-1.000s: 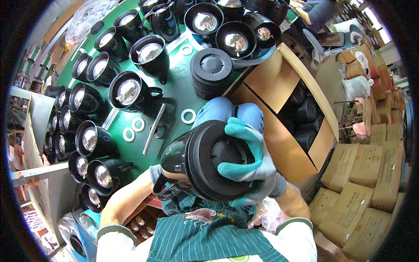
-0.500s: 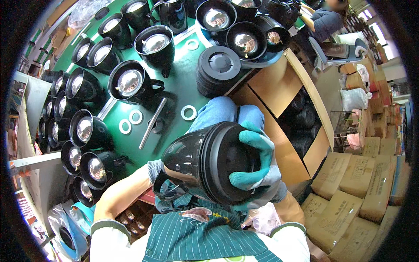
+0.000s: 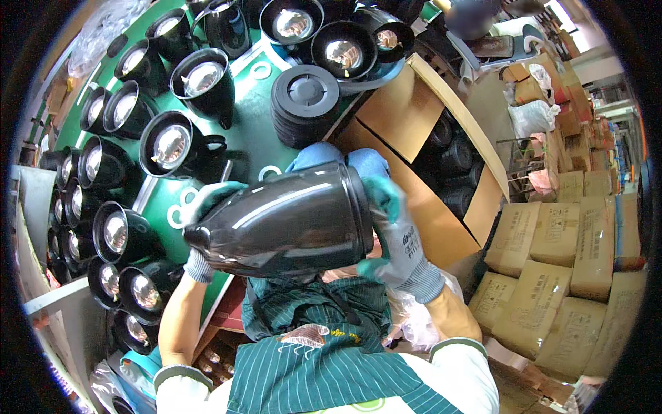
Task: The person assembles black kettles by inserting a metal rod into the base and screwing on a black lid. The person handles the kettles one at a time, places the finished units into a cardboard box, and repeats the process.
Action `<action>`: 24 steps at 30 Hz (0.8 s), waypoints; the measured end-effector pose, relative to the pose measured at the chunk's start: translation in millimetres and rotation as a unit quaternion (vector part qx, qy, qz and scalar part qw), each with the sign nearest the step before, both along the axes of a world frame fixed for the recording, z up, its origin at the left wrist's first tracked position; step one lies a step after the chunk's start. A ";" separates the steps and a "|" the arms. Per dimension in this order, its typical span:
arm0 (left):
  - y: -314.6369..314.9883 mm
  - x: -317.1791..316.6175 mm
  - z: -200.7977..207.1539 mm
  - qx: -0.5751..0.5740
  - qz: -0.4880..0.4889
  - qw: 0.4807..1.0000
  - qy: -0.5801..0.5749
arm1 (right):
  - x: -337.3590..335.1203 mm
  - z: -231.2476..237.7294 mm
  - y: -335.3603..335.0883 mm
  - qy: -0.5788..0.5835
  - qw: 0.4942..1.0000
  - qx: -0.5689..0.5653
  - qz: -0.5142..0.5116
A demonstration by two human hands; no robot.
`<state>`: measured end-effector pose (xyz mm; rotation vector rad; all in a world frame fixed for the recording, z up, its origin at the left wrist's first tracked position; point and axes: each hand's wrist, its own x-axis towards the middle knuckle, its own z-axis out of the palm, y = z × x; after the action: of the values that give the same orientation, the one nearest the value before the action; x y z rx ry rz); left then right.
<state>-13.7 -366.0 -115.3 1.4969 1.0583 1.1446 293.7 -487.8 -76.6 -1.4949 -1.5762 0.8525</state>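
A glossy black jug [image 3: 289, 224] lies sideways across my lap, its spout end to the left and its wide base end to the right. My left hand [image 3: 212, 198], in a teal and grey glove, is closed round its narrow end, with part of the fingers hidden behind it. Against the base rim, my right hand [image 3: 398, 238] grips with the fingers on the far side and the thumb on the near side. Beyond the jug, white rings [image 3: 178, 216] lie on the green table [image 3: 241, 124]. A stack of black round discs [image 3: 305, 114] stands there too.
Several black jugs with shiny silver insides [image 3: 170, 147] crowd the table's left and far sides. To the right, an open cardboard box [image 3: 407, 117] holds black round parts. Sealed cartons [image 3: 538, 303] are piled at the far right. A metal ledge [image 3: 58, 297] borders the left.
The jug has turned from base towards me to side-on, spout left. My left hand has come into view at its narrow end. The view has shifted to the right.
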 end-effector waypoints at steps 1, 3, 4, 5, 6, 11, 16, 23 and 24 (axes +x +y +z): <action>-2.2 -5.0 -10.2 -0.040 -0.036 0.999 0.009 | 7.5 1.2 8.8 -0.121 0.989 0.060 0.057; -7.8 -4.3 -26.0 -0.113 -0.093 0.989 0.001 | 15.8 -3.5 23.2 -0.115 0.966 0.193 0.128; -14.1 0.0 -29.6 -0.108 -0.091 0.990 -0.013 | 9.6 -10.0 25.4 -0.017 0.968 0.204 0.144; -18.7 4.7 -26.4 -0.077 -0.074 0.994 -0.010 | 4.3 -15.1 27.9 0.082 0.960 0.216 0.160; -20.2 10.6 -10.4 0.001 -0.055 0.998 0.035 | 2.6 -12.5 23.6 0.145 0.977 0.106 0.117; -6.8 7.8 70.5 0.438 -0.200 0.822 0.304 | 17.6 -3.5 -14.3 -0.161 0.948 -0.039 0.271; -6.8 25.4 27.8 -0.117 -0.154 0.981 0.020 | 39.2 -2.9 7.0 -0.142 0.951 0.180 0.208; 6.6 46.9 89.4 0.420 -0.156 0.839 0.310 | 21.3 -24.6 17.2 0.271 0.955 0.108 0.044; 6.5 53.0 105.0 0.525 -0.184 0.755 0.348 | 25.5 -25.2 16.0 0.259 0.959 0.105 0.049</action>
<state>39.3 -359.5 -10.2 3.0435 0.4216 0.8976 319.2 -471.8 -101.8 -0.9474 -1.3023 1.0012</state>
